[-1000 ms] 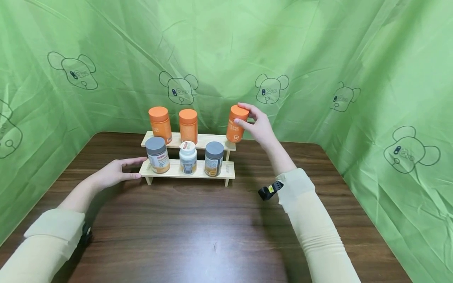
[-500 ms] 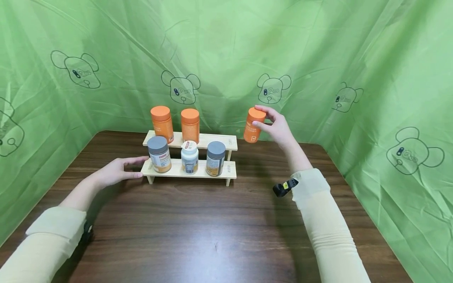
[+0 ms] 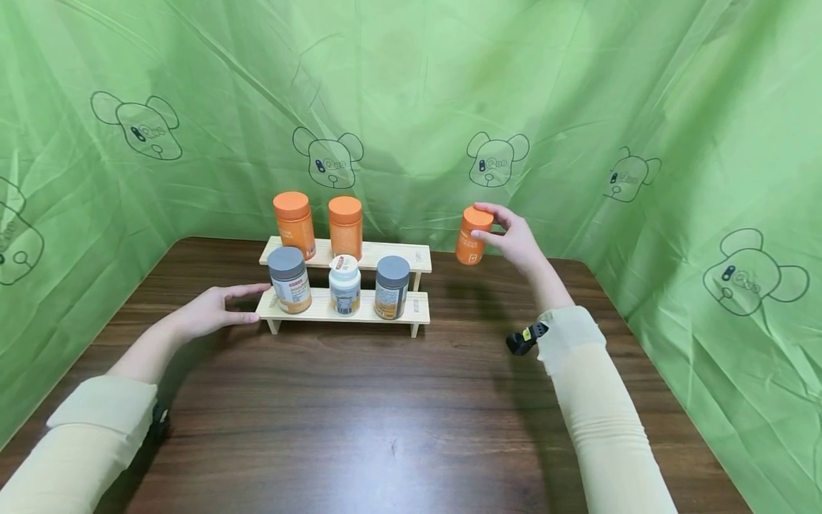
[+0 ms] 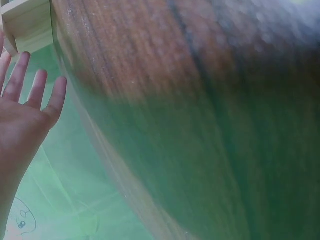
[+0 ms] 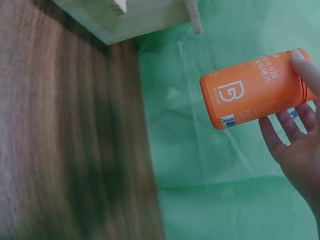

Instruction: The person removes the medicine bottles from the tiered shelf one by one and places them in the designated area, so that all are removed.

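Note:
In the head view my right hand (image 3: 517, 241) pinches an orange pill bottle (image 3: 471, 246) near its cap, thumb in front and fingers behind. The bottle is in the air to the right of a two-step wooden stand (image 3: 416, 305). White lettering and a barcode show on its side in the right wrist view, where the bottle (image 5: 250, 91) appears over the green cloth. My left hand (image 3: 208, 313) is at the left end of the stand's lower step, fingers straight, with the index finger and thumb right at its edge. Its fingers (image 4: 36, 95) look extended in the left wrist view.
On the upper step stand two orange bottles (image 3: 294, 228). The lower step bears a grey-lidded jar (image 3: 290, 282), a small white bottle (image 3: 345, 287) and another grey-lidded jar (image 3: 391, 289). Green cloth (image 3: 411, 86) hangs around the back and sides of the dark wooden table (image 3: 308, 400).
The right hand has carried the orange bottle from the upper step's right end out to the right, then slightly lower. The left hand has stayed at the stand's left end.

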Motion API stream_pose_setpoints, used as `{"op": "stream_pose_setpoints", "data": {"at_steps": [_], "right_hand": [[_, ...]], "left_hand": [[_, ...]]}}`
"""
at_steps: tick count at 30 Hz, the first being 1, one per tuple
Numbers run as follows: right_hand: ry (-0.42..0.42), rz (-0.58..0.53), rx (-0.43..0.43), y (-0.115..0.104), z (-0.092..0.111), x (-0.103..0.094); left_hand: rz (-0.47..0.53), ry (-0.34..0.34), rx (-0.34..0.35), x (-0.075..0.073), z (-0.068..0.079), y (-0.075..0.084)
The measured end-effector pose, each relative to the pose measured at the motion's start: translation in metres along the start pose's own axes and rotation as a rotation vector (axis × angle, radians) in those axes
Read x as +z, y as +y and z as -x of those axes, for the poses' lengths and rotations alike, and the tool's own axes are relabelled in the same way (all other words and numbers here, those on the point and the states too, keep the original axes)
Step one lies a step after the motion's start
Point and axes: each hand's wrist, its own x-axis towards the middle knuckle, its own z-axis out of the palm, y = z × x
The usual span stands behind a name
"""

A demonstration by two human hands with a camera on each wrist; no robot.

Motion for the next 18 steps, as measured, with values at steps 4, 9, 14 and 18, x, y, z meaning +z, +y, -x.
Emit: {"op": "stream_pose_setpoints", "data": {"at_steps": [4, 9, 14, 18], "right_hand": [[0.013, 0.000, 0.015, 0.028, -0.006, -0.001], [0.025, -0.009, 0.024, 0.048, -0.006, -0.001], [0.017, -0.048, 0.053, 0.044, 0.001, 0.004], [0.022, -0.068, 0.072, 0.048, 0.005, 0.010]], "left_hand": [[-0.023, 0.007, 0.029, 0.000, -0.002, -0.002], [-0.058, 0.019, 0.053, 0.000, -0.005, -0.002], [-0.064, 0.022, 0.031, -0.001, -0.006, -0.002], [-0.056, 0.017, -0.008, -0.002, -0.005, -0.002]]}}
